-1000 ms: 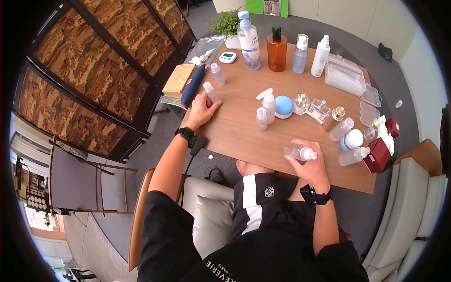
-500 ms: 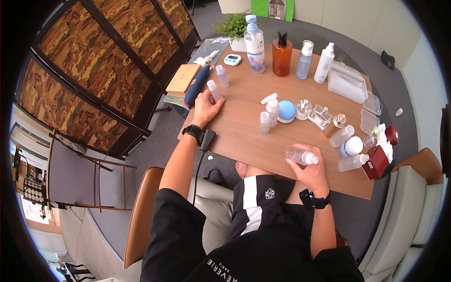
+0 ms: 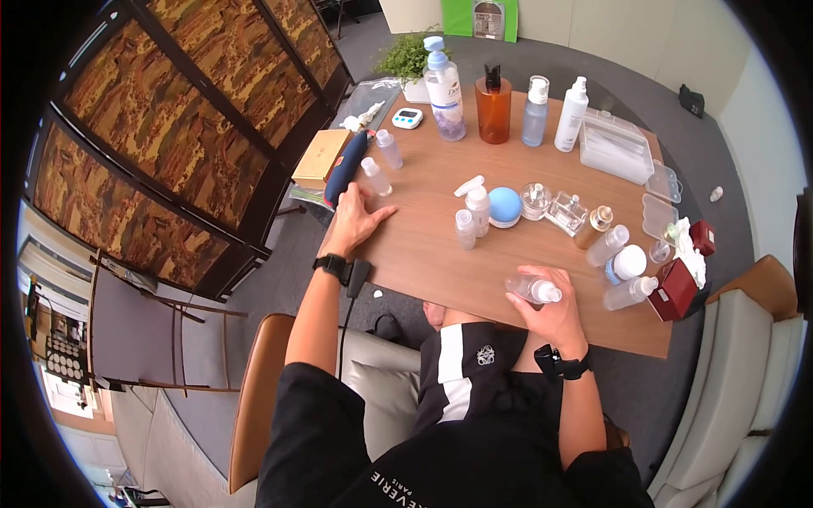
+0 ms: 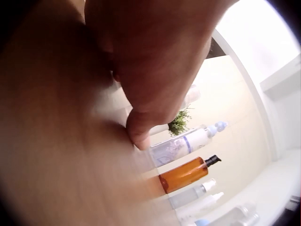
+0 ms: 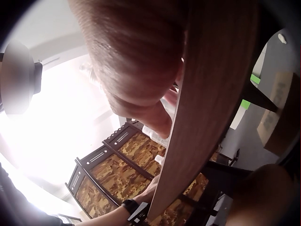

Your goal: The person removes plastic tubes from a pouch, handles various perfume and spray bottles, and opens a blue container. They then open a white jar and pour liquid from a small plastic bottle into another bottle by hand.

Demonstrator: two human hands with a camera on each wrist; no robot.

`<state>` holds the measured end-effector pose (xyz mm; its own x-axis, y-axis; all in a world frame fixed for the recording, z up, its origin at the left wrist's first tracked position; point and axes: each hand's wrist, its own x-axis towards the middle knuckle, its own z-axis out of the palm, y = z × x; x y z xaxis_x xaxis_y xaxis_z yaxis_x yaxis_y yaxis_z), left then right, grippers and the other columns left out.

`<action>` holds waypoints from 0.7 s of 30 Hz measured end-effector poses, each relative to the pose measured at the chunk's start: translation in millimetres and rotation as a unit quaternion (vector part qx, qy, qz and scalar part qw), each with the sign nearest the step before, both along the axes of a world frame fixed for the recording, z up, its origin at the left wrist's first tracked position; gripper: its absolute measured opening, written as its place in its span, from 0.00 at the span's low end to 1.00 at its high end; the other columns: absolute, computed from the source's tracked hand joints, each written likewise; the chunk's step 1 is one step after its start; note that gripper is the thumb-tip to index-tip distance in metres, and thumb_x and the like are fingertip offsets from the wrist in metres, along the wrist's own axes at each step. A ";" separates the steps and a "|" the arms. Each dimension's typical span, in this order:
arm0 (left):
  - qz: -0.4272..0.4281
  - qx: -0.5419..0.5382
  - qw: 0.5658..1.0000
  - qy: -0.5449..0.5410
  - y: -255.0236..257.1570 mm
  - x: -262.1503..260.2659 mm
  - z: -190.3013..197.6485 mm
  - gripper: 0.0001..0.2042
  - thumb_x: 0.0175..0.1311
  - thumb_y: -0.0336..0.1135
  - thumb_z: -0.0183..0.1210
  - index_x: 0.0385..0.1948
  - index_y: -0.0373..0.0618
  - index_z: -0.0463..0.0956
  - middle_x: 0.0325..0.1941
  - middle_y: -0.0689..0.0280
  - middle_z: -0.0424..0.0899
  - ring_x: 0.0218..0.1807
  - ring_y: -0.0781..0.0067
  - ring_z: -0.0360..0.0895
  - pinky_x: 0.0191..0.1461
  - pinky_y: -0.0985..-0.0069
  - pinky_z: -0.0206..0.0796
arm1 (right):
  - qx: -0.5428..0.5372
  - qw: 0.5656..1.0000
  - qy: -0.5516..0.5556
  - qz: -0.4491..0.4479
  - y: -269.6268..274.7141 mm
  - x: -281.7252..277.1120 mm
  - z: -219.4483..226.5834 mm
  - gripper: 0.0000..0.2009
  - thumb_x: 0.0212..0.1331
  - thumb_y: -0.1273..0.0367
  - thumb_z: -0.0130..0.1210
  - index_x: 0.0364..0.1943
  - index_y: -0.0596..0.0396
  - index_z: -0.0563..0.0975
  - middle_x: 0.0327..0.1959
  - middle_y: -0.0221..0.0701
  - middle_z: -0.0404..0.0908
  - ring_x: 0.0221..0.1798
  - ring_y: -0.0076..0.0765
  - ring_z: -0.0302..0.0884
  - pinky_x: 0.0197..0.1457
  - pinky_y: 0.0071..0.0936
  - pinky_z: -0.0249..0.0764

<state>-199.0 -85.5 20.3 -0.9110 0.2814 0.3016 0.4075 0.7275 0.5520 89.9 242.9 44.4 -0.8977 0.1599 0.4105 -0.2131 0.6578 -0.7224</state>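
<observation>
My left hand (image 3: 356,224) rests at the table's left edge with thumb and fingers spread, holding nothing. Just beyond its fingers stands a small frosted bottle (image 3: 377,179), with a similar bottle (image 3: 389,149) behind it. A dark blue case (image 3: 345,172) lies beside the left fingertips. Near the front edge, my right hand (image 3: 555,313) grips a clear bottle (image 3: 532,289) between thumb and fingers, its white cap pointing right. In the left wrist view, the left hand (image 4: 155,61) hides most of the nearby bottles; in the right wrist view, the right hand (image 5: 136,61) covers most of its bottle.
Mid-table stand a small clear bottle (image 3: 465,230), a white pump bottle (image 3: 478,212) and a blue round container (image 3: 506,206). Perfume bottles and several others line the right. At the back are a lotion pump (image 3: 446,97), an amber bottle (image 3: 493,110) and a clear box (image 3: 616,148).
My left hand has let go of the frosted bottle and drawn back slightly toward me, leaving the bottle standing. The right hand keeps its grip, almost unmoved. The head view has shifted a little.
</observation>
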 end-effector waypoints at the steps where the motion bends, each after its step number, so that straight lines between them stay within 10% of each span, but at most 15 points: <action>1: -0.024 -0.037 0.997 0.070 -1.8 9.0 -2.3 0.29 0.53 0.49 0.81 0.41 0.41 0.71 0.35 0.56 0.81 0.40 0.51 0.77 0.46 0.55 0.70 | -0.005 1.000 -0.002 -0.002 0.1 0.6 -0.5 0.21 0.53 0.67 0.76 0.52 0.52 0.82 0.47 0.37 0.88 0.52 0.53 0.82 0.61 0.44 0.73; 8: -0.066 -0.020 0.994 0.081 31.5 112.8 -1.0 0.13 0.60 0.36 0.74 0.32 0.43 0.76 0.34 0.58 0.77 0.40 0.55 0.72 0.44 0.58 0.64 | 0.010 1.000 -0.002 0.001 -1.4 -1.5 2.0 0.21 0.54 0.66 0.76 0.51 0.53 0.82 0.47 0.37 0.88 0.52 0.52 0.83 0.61 0.44 0.74; 16: -0.086 0.028 0.996 -0.006 92.5 143.5 12.7 0.28 0.58 0.43 0.78 0.57 0.44 0.77 0.38 0.63 0.75 0.45 0.58 0.71 0.51 0.59 0.64 | 0.025 0.999 0.003 0.020 1.3 -0.5 -0.3 0.21 0.54 0.66 0.75 0.51 0.53 0.82 0.47 0.38 0.88 0.51 0.53 0.83 0.61 0.44 0.74; 21: -0.076 -0.008 0.997 0.014 124.0 137.2 9.3 0.22 0.57 0.46 0.77 0.38 0.42 0.74 0.37 0.61 0.75 0.44 0.55 0.71 0.46 0.58 0.61 | -0.001 1.000 0.000 -0.004 -0.5 -0.5 -1.5 0.21 0.54 0.66 0.76 0.52 0.53 0.82 0.48 0.38 0.88 0.52 0.54 0.83 0.61 0.45 0.74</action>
<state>-61.7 38.5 29.6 -0.8486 0.4204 0.3211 0.5290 0.6652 0.5269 89.4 242.5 42.9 -0.8964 0.1681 0.4101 -0.2073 0.6587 -0.7233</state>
